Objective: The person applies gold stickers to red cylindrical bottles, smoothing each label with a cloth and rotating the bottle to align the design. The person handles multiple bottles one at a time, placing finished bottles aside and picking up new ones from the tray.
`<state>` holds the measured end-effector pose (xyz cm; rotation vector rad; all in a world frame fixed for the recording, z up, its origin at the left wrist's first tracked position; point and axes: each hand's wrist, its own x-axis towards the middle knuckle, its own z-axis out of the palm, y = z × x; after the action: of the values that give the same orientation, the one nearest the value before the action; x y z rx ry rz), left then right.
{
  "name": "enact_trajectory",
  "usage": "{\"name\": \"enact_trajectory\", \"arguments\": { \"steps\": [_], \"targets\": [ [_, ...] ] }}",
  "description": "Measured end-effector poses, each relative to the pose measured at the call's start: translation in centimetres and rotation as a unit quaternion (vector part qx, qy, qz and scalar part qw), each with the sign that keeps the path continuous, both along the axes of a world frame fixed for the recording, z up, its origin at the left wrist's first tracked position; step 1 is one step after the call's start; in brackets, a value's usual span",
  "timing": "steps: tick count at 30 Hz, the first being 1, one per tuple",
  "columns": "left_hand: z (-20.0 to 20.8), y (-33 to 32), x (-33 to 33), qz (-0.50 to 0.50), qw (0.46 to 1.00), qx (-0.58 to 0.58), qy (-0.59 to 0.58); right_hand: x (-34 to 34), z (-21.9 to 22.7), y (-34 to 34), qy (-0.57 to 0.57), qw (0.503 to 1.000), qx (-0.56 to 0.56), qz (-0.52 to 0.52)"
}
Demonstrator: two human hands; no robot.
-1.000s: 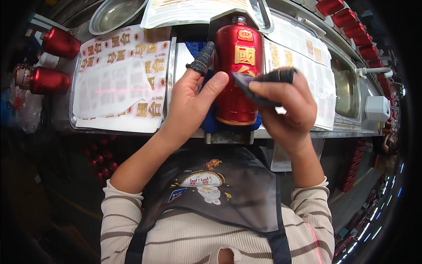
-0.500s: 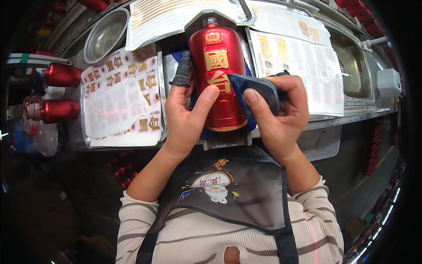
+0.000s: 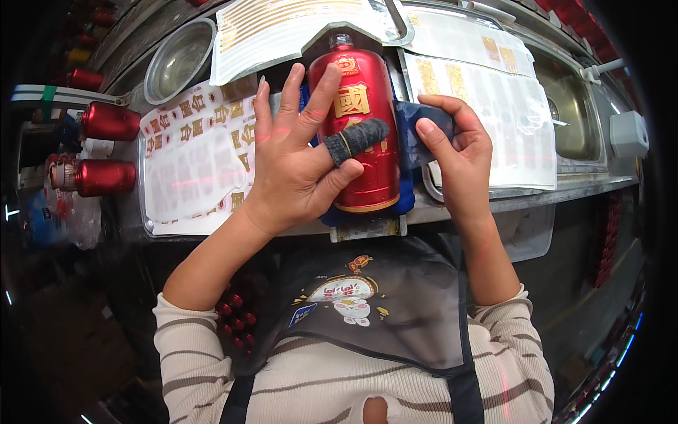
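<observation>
red bottle (image 3: 360, 134) under left hand (image 3: 296, 169); label sheets (image 3: 191, 162) beside.

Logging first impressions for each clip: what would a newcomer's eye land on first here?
First, the glossy red bottle with gold markings, lying in the middle of the bench. The left hand is spread over it, its thumb wrapped in dark tape, while the right hand presses a dark blue cloth to the bottle's right side. Sheets of gold decals lie at the left, beside two more red bottles.
</observation>
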<state>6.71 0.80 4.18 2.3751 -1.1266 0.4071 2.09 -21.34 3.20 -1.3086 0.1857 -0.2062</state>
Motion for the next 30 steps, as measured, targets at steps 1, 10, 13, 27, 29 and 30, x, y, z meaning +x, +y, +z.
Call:
{"name": "enact_trajectory", "arguments": {
  "steps": [1,10,13,27,29,30],
  "targets": [
    [0.1,0.1,-0.2,-0.008,1.0,0.01,-0.006,-0.2,0.0,-0.5,0.022,0.999,0.015,0.026],
    [-1.3,1.0,-0.3,0.01,1.0,-0.023,-0.016,-2.4,1.6,2.3,-0.109,0.947,-0.301,-0.006],
    [-1.5,1.4,0.8,0.023,0.999,-0.046,0.007,-2.1,1.1,2.9,-0.192,0.908,-0.371,-0.014],
    [-2.4,1.0,3.8,0.016,0.992,-0.11,0.058,-2.6,0.4,3.3,-0.234,0.872,-0.429,-0.021],
    [-2.2,1.5,3.3,0.027,0.991,-0.111,0.072,-2.6,0.3,3.3,-0.228,0.88,-0.417,-0.018],
    [-2.1,1.8,3.1,0.032,0.99,-0.112,0.079,-2.5,0.2,3.3,-0.23,0.88,-0.415,-0.017]
  ]
}}
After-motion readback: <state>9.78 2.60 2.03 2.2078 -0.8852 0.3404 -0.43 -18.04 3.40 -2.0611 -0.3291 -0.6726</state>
